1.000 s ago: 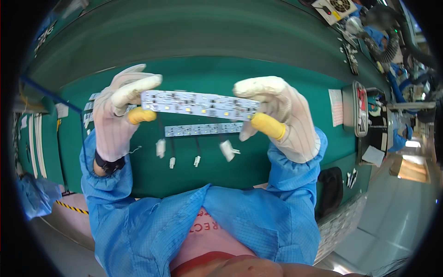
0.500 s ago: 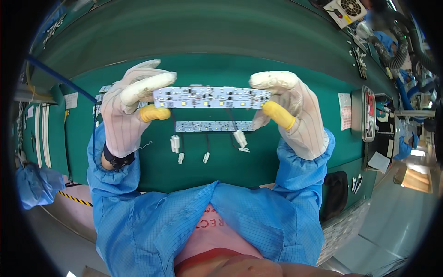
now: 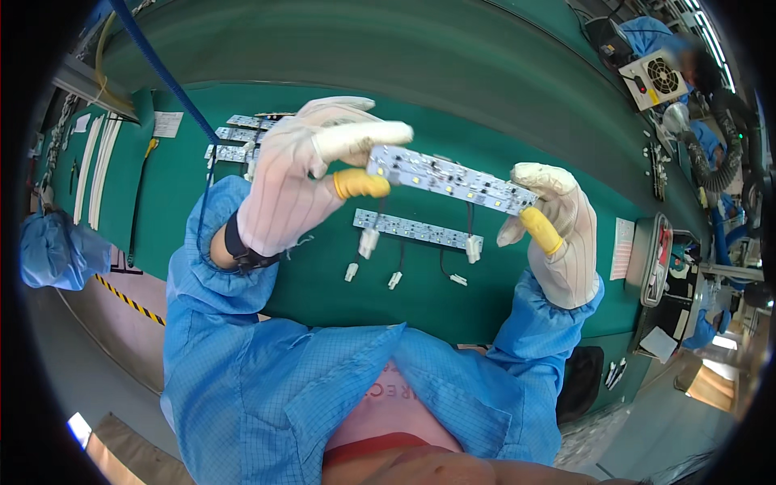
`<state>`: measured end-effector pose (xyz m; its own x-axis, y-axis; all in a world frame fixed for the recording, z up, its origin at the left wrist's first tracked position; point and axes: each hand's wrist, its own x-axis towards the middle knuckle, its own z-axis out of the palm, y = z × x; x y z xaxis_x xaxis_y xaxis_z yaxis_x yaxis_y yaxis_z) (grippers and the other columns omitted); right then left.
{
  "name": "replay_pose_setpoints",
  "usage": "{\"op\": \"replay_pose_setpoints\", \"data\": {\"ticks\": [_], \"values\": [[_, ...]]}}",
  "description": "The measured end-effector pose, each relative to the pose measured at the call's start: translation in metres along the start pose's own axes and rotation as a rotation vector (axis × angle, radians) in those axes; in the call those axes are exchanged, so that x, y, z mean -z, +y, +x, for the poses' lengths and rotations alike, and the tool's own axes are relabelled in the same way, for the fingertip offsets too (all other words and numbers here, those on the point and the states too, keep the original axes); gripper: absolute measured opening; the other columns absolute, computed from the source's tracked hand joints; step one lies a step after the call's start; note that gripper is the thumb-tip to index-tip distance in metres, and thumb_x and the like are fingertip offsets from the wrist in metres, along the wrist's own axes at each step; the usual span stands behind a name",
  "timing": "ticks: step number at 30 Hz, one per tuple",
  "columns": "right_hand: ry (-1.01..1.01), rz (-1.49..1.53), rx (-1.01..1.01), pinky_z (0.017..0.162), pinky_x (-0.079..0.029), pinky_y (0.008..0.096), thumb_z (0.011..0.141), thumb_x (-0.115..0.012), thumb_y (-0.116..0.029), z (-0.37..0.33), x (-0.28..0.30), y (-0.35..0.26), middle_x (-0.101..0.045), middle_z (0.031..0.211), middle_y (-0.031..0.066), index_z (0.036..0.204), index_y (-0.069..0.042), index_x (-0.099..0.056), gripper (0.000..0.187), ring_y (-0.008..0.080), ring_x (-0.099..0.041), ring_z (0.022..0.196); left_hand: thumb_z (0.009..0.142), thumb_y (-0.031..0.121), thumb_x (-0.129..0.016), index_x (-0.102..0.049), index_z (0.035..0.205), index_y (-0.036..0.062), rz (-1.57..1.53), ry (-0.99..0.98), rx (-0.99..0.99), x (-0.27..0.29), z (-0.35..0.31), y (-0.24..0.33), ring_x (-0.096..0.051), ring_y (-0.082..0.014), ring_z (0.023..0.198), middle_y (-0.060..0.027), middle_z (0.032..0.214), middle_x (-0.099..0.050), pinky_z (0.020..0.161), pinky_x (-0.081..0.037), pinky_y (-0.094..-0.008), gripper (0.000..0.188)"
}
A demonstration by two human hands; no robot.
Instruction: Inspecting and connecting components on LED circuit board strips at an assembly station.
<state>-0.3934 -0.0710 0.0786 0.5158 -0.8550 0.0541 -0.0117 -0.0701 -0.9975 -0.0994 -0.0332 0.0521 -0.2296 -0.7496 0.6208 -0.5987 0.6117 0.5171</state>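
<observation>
Between both hands I hold up a long white LED circuit board (image 3: 453, 179), tilted so its right end sits lower. My left hand (image 3: 303, 166), in a striped white glove with a yellow thumb cover, pinches the left end. My right hand (image 3: 559, 226), gloved the same way, grips the right end between thumb and fingers. Dark wires with white connectors hang from the held board. Below it on the green mat lies a second LED circuit board (image 3: 416, 230), with several short wires ending in white plugs (image 3: 394, 280).
More circuit boards (image 3: 233, 152) lie behind my left wrist. Long white strips (image 3: 99, 174) and a black cable (image 3: 139, 202) are at the far left. On the right stand a metal tray (image 3: 649, 263) and a printed sheet (image 3: 622, 248). A blue cord (image 3: 162, 69) crosses the upper left.
The held board has gone from nearly level to sloping down to the right. My view has shifted, and both hands and the lower board now appear further right.
</observation>
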Motion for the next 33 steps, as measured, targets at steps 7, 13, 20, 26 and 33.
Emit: {"op": "replay_pose_setpoints", "data": {"ticks": [7, 13, 20, 26, 33], "values": [[0.063, -0.033, 0.063, 0.063, -0.051, 0.0258, 0.087, -0.07, -0.024, -0.002, -0.014, 0.0, -0.064, 0.088, 0.0113, 0.12, 0.004, -0.052, 0.047, 0.0167, -0.065, 0.067, 0.077, 0.038, -0.069, -0.067, 0.111, 0.0066, 0.034, -0.021, 0.151, -0.001, -0.001, -0.002, -0.064, -0.0288, 0.102, -0.0098, 0.097, -0.07, 0.092, -0.049, -0.0401, 0.047], [0.046, -0.081, -0.019, 0.065, -0.052, 0.0267, 0.087, -0.07, -0.026, 0.001, -0.001, 0.001, -0.065, 0.094, 0.0134, 0.122, 0.004, -0.051, 0.05, 0.0183, -0.067, 0.071, 0.077, 0.041, -0.068, -0.065, 0.114, 0.0036, 0.069, -0.03, 0.1, -0.004, 0.0, 0.002, -0.066, -0.0249, 0.096, -0.0091, 0.098, -0.07, 0.09, -0.049, -0.036, 0.053], [-0.126, 0.052, 0.073, 0.074, -0.053, 0.0335, 0.085, -0.071, -0.027, -0.005, -0.007, -0.003, -0.059, 0.118, 0.0192, 0.128, 0.006, -0.046, 0.059, 0.0272, -0.069, 0.081, 0.078, 0.021, -0.071, -0.067, 0.117, 0.0112, -0.03, -0.057, 0.364, -0.014, 0.003, -0.003, -0.064, -0.0208, 0.072, -0.0095, 0.089, -0.069, 0.067, -0.049, -0.0299, 0.041], [-0.131, 0.035, 0.098, 0.075, -0.054, 0.0332, 0.086, -0.07, -0.023, 0.002, -0.001, -0.002, -0.056, 0.122, 0.019, 0.127, 0.006, -0.046, 0.055, 0.0262, -0.068, 0.087, 0.079, 0.02, -0.073, -0.066, 0.119, 0.007, -0.214, -0.013, 0.467, -0.011, 0.0, 0.0, -0.063, -0.0132, 0.073, -0.0066, 0.088, -0.068, 0.068, -0.049, -0.0245, 0.043], [-0.045, -0.019, 0.079, 0.076, -0.054, 0.0327, 0.093, -0.062, -0.024, 0.009, -0.001, 0.003, -0.061, 0.11, 0.0146, 0.123, 0.003, -0.052, 0.042, 0.0238, -0.067, 0.089, 0.086, 0.029, -0.069, -0.056, 0.126, 0.0, -0.463, -0.048, 0.2, -0.005, -0.003, 0.005, -0.065, -0.0143, 0.076, -0.012, 0.095, -0.066, 0.075, -0.05, -0.0254, 0.052]]}}
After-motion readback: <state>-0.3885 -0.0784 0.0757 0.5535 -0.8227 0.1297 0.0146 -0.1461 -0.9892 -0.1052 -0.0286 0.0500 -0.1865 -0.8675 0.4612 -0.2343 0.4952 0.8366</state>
